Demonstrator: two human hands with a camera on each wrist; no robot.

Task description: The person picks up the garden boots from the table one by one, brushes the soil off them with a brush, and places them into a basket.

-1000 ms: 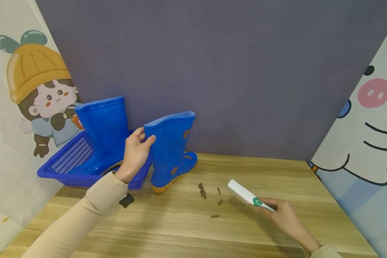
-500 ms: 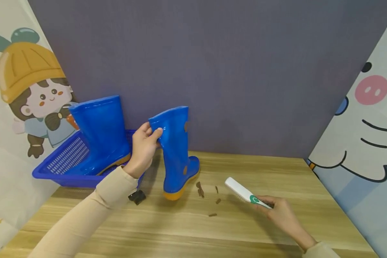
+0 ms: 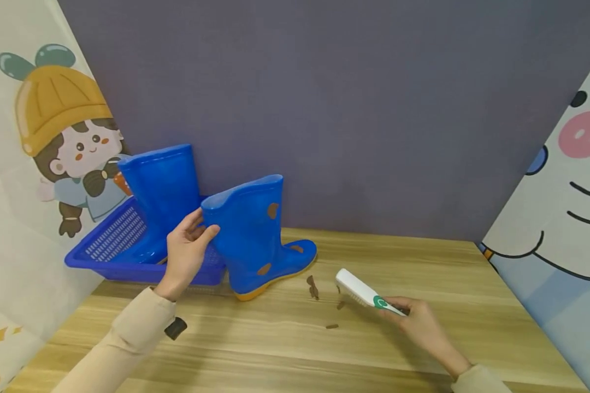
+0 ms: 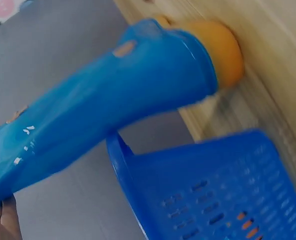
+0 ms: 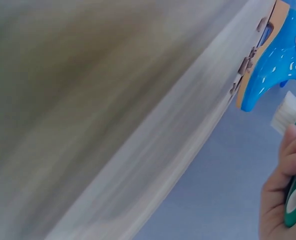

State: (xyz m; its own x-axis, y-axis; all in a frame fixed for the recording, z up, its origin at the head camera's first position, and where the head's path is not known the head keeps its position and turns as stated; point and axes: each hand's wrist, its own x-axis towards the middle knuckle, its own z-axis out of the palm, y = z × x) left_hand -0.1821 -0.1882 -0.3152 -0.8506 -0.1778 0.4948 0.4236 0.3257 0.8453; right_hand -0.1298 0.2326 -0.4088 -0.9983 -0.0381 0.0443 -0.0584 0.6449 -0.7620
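Note:
A blue rubber boot [image 3: 246,245] with a yellow-orange sole stands near the table's middle, toe pointing right. Brown patches mark its shaft, ankle and toe. My left hand [image 3: 186,254] grips the back of its top rim, thumb on the outside. In the left wrist view the shaft of the boot [image 4: 113,90] stretches from the fingers to the heel. My right hand [image 3: 420,322] holds a white and green brush [image 3: 356,285] by its handle, bristles downward, a little right of the toe. The right wrist view shows the brush's bristles [image 5: 290,112] apart from the boot.
A blue plastic basket [image 3: 98,259] at the left holds a second blue boot [image 3: 164,191]. Several brown scraps, one of them a longer piece [image 3: 313,287], lie on the wooden table [image 3: 398,365] between boot and brush. A grey panel [image 3: 324,109] rises behind.
The left hand has turned the boot from a heel-toward-me stance to a side view, with the hand shifting left and lower. The brush has come slightly left, toward the boot.

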